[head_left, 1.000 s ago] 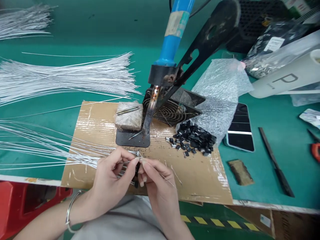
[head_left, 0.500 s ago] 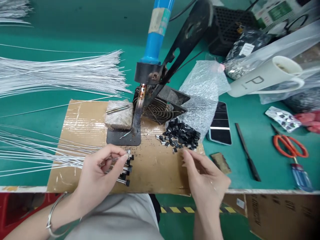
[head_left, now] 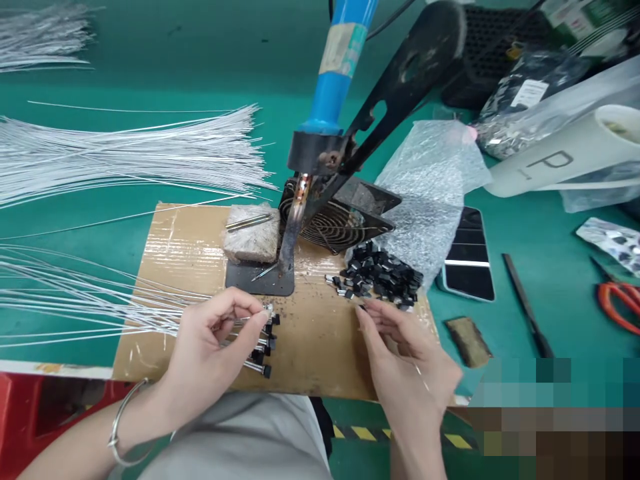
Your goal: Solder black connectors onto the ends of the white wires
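Note:
My left hand (head_left: 215, 353) is closed in a pinch at the end of a thin silvery wire, above several wires (head_left: 150, 317) with small black caps (head_left: 267, 343) on their ends. To the right, my right hand (head_left: 407, 353) pinches a small black piece between thumb and forefinger, mostly hidden by the fingertips. Just beyond it lies a pile of small black pieces with metal parts (head_left: 385, 277). Between and behind my hands, a blue-handled soldering iron (head_left: 333, 87) points down on a black metal arm. Cardboard (head_left: 320, 353) lies under the work.
A wrapped block (head_left: 253, 243) with metal rods on it stands beside the iron's tip. Behind is a small black fan (head_left: 340, 223). A wire bundle (head_left: 125, 153) spreads at left. Rightward lie bubble wrap (head_left: 430, 180), a phone (head_left: 469, 257), a file (head_left: 527, 307), scissors (head_left: 620, 307) and a mug (head_left: 550, 163).
The view has shifted, so the bench things appear further right. My right hand has drawn back slightly from the pile with a small black piece; my left hand keeps its pinch.

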The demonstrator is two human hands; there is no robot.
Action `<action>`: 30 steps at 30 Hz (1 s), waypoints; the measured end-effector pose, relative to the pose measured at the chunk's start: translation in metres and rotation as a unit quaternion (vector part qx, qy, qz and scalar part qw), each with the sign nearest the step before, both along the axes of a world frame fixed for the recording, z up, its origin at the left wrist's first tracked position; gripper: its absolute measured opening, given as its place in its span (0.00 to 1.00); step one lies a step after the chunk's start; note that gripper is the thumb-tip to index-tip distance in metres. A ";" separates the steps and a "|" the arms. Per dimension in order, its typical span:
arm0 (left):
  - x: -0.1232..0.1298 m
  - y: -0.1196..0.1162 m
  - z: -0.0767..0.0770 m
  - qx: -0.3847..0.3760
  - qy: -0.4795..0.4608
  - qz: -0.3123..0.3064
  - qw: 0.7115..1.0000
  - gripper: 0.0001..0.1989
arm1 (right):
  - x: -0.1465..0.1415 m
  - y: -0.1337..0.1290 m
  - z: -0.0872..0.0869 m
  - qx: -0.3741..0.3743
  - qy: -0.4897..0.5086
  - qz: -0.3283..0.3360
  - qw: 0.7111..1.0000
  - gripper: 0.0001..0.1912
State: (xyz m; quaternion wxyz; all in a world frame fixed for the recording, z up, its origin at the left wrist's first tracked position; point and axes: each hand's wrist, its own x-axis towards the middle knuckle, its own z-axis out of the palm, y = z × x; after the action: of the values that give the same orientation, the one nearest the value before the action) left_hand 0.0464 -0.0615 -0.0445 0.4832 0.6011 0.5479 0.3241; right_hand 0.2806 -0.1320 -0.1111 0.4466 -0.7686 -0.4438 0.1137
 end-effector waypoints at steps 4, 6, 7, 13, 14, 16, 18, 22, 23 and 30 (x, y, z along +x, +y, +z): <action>-0.001 -0.001 0.000 0.006 0.022 0.003 1.000 0.08 | -0.018 0.003 0.011 0.041 0.079 0.023 0.996 0.03; -0.002 -0.002 -0.001 0.006 0.030 0.000 1.000 0.08 | -0.027 0.005 0.017 0.038 0.156 0.036 0.986 0.02; -0.002 -0.002 0.000 0.004 0.031 -0.001 1.000 0.08 | -0.032 0.006 0.020 0.034 0.189 0.045 0.980 0.02; -0.001 -0.001 0.001 -0.014 0.024 0.004 1.000 0.08 | -0.059 0.017 0.033 0.015 0.332 0.089 0.939 0.03; 0.000 -0.001 0.001 -0.018 0.019 0.004 1.000 0.08 | -0.063 0.019 0.033 0.010 0.360 0.098 0.928 0.02; 0.000 0.000 0.002 -0.023 0.009 0.004 1.000 0.08 | -0.069 0.022 0.032 -0.001 0.408 0.121 0.905 0.02; 0.001 0.000 0.002 -0.022 0.002 0.000 1.000 0.08 | -0.074 0.023 0.033 -0.014 0.437 0.144 0.888 0.03; 0.000 0.000 0.002 -0.014 0.003 -0.013 1.000 0.08 | -0.079 0.026 0.040 -0.055 0.471 0.141 0.869 0.05; 0.000 0.000 0.002 -0.012 0.003 -0.016 1.000 0.08 | -0.080 0.026 0.041 -0.061 0.478 0.135 0.866 0.05; 0.000 0.000 0.004 -0.007 0.012 -0.023 1.000 0.08 | -0.081 0.026 0.039 -0.038 0.483 0.141 0.863 0.07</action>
State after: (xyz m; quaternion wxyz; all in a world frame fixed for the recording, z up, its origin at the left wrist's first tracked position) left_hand 0.0460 -0.0619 -0.0404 0.4878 0.6141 0.5421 0.3018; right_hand 0.1992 -0.1058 -0.0723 0.5549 -0.5629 -0.2714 0.5492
